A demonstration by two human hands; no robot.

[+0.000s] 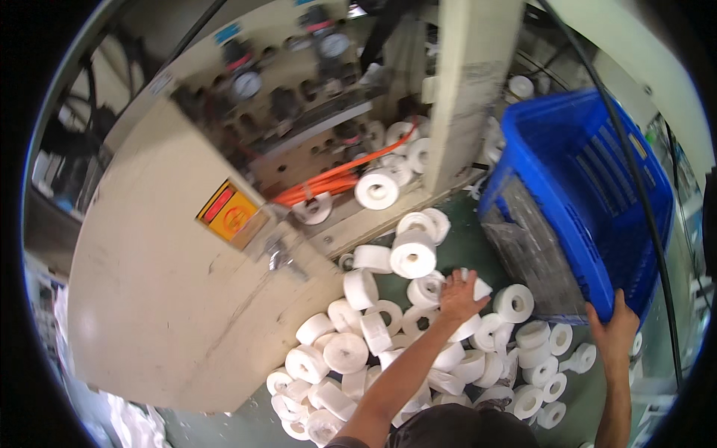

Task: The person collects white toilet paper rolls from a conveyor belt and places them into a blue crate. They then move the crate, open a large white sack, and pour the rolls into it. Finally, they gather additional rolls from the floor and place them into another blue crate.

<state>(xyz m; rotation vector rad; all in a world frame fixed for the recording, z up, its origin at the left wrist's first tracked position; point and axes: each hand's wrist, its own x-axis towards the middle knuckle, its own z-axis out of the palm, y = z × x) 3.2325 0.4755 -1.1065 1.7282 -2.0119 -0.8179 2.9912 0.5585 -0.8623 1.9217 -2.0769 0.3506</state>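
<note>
My left hand reaches down onto a heap of small white rolls. Its fingers and thumb lie around one white roll, part of which the hand hides. Close by are a hollow-cored white roll and a taller stack of rolls. On the right, my right hand grips the near rim of a blue plastic crate. The crate is tilted, with its open side facing right, and clear film or tape covers part of its outer wall.
A beige machine cabinet with a yellow-red warning label fills the left. Gauges and orange hoses sit in its opening, with more rolls beside them. A black cable hangs across the crate. Rolls cover much of the green floor.
</note>
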